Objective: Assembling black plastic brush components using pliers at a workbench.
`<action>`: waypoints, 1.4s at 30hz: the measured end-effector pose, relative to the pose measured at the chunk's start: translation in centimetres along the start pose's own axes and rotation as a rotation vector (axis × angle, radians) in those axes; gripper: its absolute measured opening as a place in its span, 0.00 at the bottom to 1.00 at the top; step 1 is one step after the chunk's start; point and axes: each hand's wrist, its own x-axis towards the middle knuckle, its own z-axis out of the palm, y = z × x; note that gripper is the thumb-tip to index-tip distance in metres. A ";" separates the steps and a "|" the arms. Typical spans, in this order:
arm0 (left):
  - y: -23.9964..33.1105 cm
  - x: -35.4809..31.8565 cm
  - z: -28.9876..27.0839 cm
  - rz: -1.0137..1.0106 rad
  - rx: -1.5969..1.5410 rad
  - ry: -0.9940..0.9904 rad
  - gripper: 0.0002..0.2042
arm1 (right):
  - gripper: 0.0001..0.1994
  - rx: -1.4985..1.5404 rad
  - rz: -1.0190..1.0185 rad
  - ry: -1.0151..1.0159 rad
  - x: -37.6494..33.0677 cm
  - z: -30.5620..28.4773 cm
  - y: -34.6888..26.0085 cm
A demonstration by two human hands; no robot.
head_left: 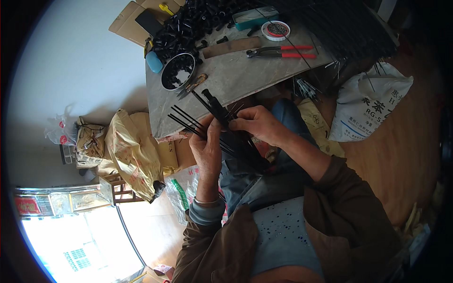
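Observation:
Above my lap, both hands are on a black tubular plastic piece [214, 104] with a narrower top end. My left hand [206, 144] is closed around it, and several thin black rods [181, 117] stick out past its fingers to the left. From the right, my right hand [258, 123] pinches at the side of the tubular piece, where a few thin rods end by its fingertips. More dark rods hang below the hands toward my lap. Exactly what the right fingertips grip is hidden.
Ahead is a grey table [245, 75] bearing a heap of black plastic parts [193, 26], a metal bowl [179, 71], scissors [192, 86], red-handled pincers [283, 52], a tub of small metal pieces [276, 30] and long black rods [339, 28]. A white sack [370, 104] stands right; a yellowish sack [134, 151] left.

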 end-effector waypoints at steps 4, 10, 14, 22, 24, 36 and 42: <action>0.2 0.4 -0.9 -0.036 -0.028 -0.097 0.11 | 0.10 0.045 0.026 -0.023 -0.2 -0.4 -0.1; -0.1 0.6 -1.3 -0.042 0.043 -0.095 0.12 | 0.09 0.023 0.053 -0.043 -0.1 -0.6 -0.3; -0.7 1.1 -1.8 -0.072 -0.072 -0.158 0.11 | 0.09 0.056 0.035 -0.093 -0.2 -0.8 -0.4; -1.4 0.9 -1.4 -0.011 -0.057 -0.159 0.12 | 0.10 0.162 0.059 -0.083 -0.2 -1.2 -0.1; -1.3 1.0 -1.3 -0.012 -0.100 -0.182 0.13 | 0.09 0.067 -0.005 -0.073 -0.1 -1.2 0.3; -1.2 0.9 -0.1 0.052 -0.080 -0.170 0.15 | 0.09 -0.072 -0.158 -0.037 -0.1 -1.5 1.5; -1.7 0.7 1.2 0.106 -0.162 -0.121 0.15 | 0.06 -0.126 -0.121 0.043 -1.1 -0.9 0.3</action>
